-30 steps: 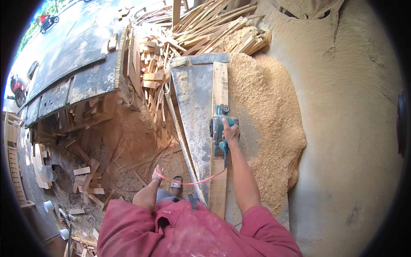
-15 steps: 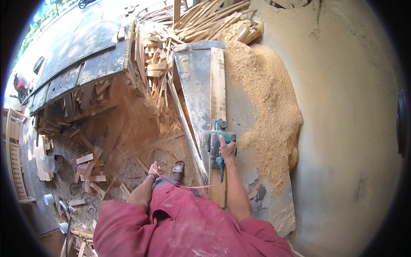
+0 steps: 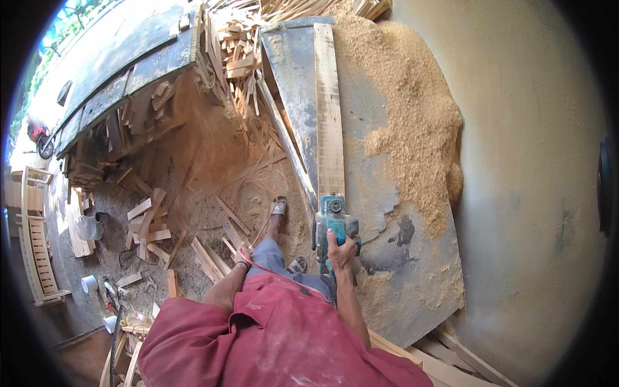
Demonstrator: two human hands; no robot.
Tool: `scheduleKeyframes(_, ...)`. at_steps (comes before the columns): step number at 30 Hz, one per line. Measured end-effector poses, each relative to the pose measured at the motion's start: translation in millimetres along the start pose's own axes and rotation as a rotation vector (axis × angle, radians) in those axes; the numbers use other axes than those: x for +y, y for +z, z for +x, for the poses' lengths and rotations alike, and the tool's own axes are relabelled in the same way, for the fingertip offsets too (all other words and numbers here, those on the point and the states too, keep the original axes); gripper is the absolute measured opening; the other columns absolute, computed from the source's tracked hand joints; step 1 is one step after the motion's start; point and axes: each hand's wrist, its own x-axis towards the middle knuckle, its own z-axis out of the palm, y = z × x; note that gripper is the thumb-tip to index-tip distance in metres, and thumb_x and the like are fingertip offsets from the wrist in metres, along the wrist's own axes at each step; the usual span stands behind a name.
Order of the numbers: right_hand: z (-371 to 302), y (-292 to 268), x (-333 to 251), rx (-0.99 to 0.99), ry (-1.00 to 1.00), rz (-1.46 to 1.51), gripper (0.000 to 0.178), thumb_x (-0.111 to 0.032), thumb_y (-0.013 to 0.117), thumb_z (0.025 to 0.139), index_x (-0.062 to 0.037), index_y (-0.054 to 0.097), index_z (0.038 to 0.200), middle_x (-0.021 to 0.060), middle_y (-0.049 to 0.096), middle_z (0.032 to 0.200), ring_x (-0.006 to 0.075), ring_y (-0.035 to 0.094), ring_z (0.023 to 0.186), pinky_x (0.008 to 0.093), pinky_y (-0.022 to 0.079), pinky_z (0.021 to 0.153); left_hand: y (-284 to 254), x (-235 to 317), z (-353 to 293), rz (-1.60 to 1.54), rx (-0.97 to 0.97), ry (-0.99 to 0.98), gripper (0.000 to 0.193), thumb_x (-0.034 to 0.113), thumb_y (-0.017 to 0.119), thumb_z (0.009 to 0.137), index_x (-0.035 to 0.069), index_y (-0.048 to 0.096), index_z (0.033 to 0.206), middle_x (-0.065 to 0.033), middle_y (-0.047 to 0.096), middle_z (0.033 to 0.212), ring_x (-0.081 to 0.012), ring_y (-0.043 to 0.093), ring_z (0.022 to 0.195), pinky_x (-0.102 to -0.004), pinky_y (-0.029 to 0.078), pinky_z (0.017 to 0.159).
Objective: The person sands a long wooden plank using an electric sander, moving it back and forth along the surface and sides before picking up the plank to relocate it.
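A teal electric planer (image 3: 335,222) rests on a long pale wooden board (image 3: 329,122), close to the board's near end. My right hand (image 3: 342,250) is wrapped round the planer's handle, thumb along the top. Down by my left thigh, my left hand (image 3: 243,254) is closed round a thin red cord (image 3: 263,268). This cord runs across my front toward the planer; its far end is hidden by my shirt and arm. Beneath the board lies a dark, dusty worktop (image 3: 361,129).
Heaped wood shavings (image 3: 412,122) cover the worktop's right side, beside a plain wall (image 3: 516,161). Another dark table (image 3: 145,77) stands at the far left, with offcuts under it. Scrap pieces (image 3: 151,226) litter the ground left of my feet. A slatted wooden frame (image 3: 40,251) stands at the left edge.
The planer has come back along the board toward me in my right hand. My body has stepped back, and both feet now show. My left hand still holds the cord.
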Motion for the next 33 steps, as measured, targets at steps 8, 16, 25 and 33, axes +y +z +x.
scheduleKeyframes(8,-69.8,-5.6,30.6,-0.031,0.034,-0.024,0.053,-0.047,0.067,0.090,0.0053,0.067,0.081,0.0216,0.062,0.064,0.0378,0.066,0.064,0.0442,0.049,0.061,12.5,-15.4,-66.3,0.000,-0.032,-0.030,0.059,0.057,0.040,0.100,0.002,0.054,0.120,-0.0110,0.062,0.087,-0.0194,0.061,0.073,-0.0333,0.050,0.063)
scheduleKeyframes(16,-67.2,7.4,30.8,-0.021,0.007,-0.004,0.047,-0.040,0.069,0.090,0.0053,0.066,0.082,0.0218,0.061,0.064,0.0377,0.065,0.062,0.0439,0.049,0.060,-8.6,-33.2,-50.4,-0.136,-0.048,-0.081,0.062,0.059,0.037,0.101,0.002,0.049,0.122,-0.0070,0.055,0.078,-0.0143,0.050,0.059,-0.0313,0.042,0.053)
scheduleKeyframes(25,-1.8,18.7,-1.3,-0.017,-0.009,-0.083,0.049,-0.044,0.069,0.087,0.0048,0.068,0.083,0.0291,0.066,0.075,0.0482,0.068,0.077,0.0522,0.052,0.064,-2.7,-20.4,-41.8,-0.153,-0.021,-0.085,0.063,0.061,0.036,0.101,0.002,0.052,0.117,-0.0066,0.058,0.079,-0.0157,0.054,0.061,-0.0309,0.046,0.056)
scheduleKeyframes(33,80.4,41.9,-55.5,-0.077,0.075,-0.141,0.053,-0.047,0.066,0.087,0.0056,0.071,0.093,0.0304,0.069,0.083,0.0461,0.070,0.082,0.0506,0.055,0.065,3.0,-8.4,-13.2,-0.210,-0.051,-0.125,0.067,0.064,0.036,0.099,0.002,0.052,0.119,-0.0096,0.063,0.087,-0.0170,0.059,0.065,-0.0303,0.049,0.057)
